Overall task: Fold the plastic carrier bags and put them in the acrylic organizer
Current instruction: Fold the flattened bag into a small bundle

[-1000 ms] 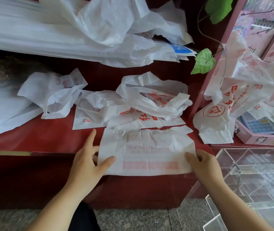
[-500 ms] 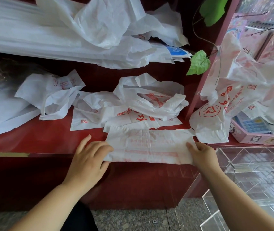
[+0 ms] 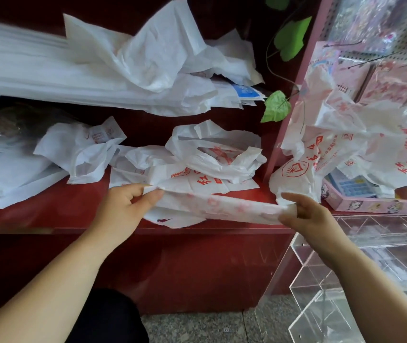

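Folding step, mid-fold: the bag (image 3: 222,206) is a long narrow strip, lifted just off the counter (image 3: 49,211) near its front edge and stretched between both hands. The left hand (image 3: 123,206) pinches the left end between thumb and fingers. The right hand (image 3: 307,216) pinches the right end, fingers curled on the plastic. A loose flap droops below the strip at the left, so the fold looks unfinished to me.

Next, I'd say, bring 1 end over to the other to shorten the strip and press it flat. Then carry it right to the organizer (image 3: 370,258), which stands just beside the right hand. Whether its compartments hold anything, I cannot tell.

Behind the strip, loose bags (image 3: 210,157) lie crumpled, very close to it, and could get dragged along. To the right, more bags (image 3: 346,144) spill over a pink box (image 3: 370,204), near the path to the organizer. A green leaf (image 3: 275,106) hangs above.
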Tool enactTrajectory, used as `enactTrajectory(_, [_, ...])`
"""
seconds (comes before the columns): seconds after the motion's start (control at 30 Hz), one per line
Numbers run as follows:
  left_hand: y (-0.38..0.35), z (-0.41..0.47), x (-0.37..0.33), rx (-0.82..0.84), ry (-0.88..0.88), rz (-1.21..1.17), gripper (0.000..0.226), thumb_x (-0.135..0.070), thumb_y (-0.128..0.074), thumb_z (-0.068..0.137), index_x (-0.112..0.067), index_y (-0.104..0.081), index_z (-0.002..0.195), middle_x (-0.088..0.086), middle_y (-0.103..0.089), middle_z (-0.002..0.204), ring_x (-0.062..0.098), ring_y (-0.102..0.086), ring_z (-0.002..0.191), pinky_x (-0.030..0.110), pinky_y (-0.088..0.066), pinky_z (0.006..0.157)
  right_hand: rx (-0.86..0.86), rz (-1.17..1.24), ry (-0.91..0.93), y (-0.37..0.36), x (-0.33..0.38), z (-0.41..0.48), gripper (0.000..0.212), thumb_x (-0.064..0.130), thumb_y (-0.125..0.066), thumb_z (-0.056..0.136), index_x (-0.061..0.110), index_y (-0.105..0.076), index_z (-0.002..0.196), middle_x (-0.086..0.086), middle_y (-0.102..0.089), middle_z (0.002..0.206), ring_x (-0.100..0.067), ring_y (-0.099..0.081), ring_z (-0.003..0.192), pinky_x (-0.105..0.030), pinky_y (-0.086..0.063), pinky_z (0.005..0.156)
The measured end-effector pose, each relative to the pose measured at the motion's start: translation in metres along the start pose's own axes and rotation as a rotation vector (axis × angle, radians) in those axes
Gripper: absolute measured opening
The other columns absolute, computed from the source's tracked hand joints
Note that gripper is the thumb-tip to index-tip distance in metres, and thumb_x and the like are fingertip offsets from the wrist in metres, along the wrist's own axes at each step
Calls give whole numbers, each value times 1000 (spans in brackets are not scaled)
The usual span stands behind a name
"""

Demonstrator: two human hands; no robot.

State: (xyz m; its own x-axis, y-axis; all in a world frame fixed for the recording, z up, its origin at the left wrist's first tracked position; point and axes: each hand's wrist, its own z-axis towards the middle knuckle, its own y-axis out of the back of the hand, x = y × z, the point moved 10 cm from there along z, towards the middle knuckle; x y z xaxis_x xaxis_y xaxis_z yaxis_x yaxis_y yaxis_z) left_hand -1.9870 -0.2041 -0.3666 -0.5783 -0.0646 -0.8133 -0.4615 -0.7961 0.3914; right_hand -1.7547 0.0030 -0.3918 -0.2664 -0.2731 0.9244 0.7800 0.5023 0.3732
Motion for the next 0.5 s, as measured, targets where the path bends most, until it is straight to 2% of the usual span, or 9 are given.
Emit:
enactTrajectory(0.07, [14,5,-11,-39,20,-113,35,-31,-67,80,-5,-61,59,4,-40,51,6,-37,49,12,-28,45,-79,-39,60,15,24,-4,15,2,-61,84,15,-64,90,-4,-63,76,-20,-56,75,-27,-45,71])
enactTrajectory(0.1, [21,8,-17,-73,14,-157,50,-40,-69,74,8,-59,66,9,-40,58,14,-38,55,16,-29,48,-102,-46,91,21,36,-6,12,5,-61,85,16,-64,80,-7,-62,76,-21,-54,73,-31,-47,68])
enactTrajectory(0.17, [34,10,-24,-129,25,-211,61,-44,-61,75,16,-56,76,9,-41,65,19,-35,60,20,-28,50,-138,-57,143,31,56,-10,14,12,-61,86,13,-64,72,-9,-56,73,-17,-48,64,-25,-44,56])
enactTrajectory(0.2, [39,12,-28,-153,44,-229,53,-38,-58,81,14,-55,72,8,-37,60,17,-34,56,18,-27,47,-159,-72,158,36,63,-12,16,16,-61,86,6,-64,74,-7,-50,68,-14,-41,59,-20,-37,51])
enactTrajectory(0.27, [40,15,-29,-179,86,-282,44,-30,-55,87,4,-51,59,-3,-31,47,6,-28,43,15,-23,43,-187,-76,150,44,67,-12,27,18,-59,88,-8,-61,82,-2,-39,60,-13,-32,55,-22,-26,52])
enactTrajectory(0.37, [24,25,-12,-154,189,-325,29,-29,-53,91,-7,-61,74,-7,-36,51,7,-35,53,18,-29,53,-183,-85,110,40,61,-5,28,20,-56,91,-4,-60,77,-3,-38,59,-15,-31,57,-19,-28,50])
enactTrajectory(0.4, [17,29,-3,-136,226,-325,31,-31,-54,90,-10,-61,68,-2,-41,57,11,-39,59,20,-31,57,-187,-87,88,36,56,0,26,21,-55,91,0,-61,77,-5,-41,61,-17,-34,59,-14,-31,48])
enactTrajectory(0.47, [-3,37,12,-58,285,-330,27,-31,-56,89,-14,-53,68,3,-53,73,17,-50,75,25,-40,67,-206,-70,16,27,40,13,21,22,-54,91,5,-64,83,-6,-52,68,-20,-46,65,-13,-43,62])
enactTrajectory(0.5, [-13,41,21,-10,306,-354,16,-27,-58,88,-15,-60,77,3,-59,81,17,-55,81,26,-44,74,-221,-59,-33,23,29,22,23,23,-54,91,4,-67,89,-9,-59,75,-23,-53,72,-24,-48,76])
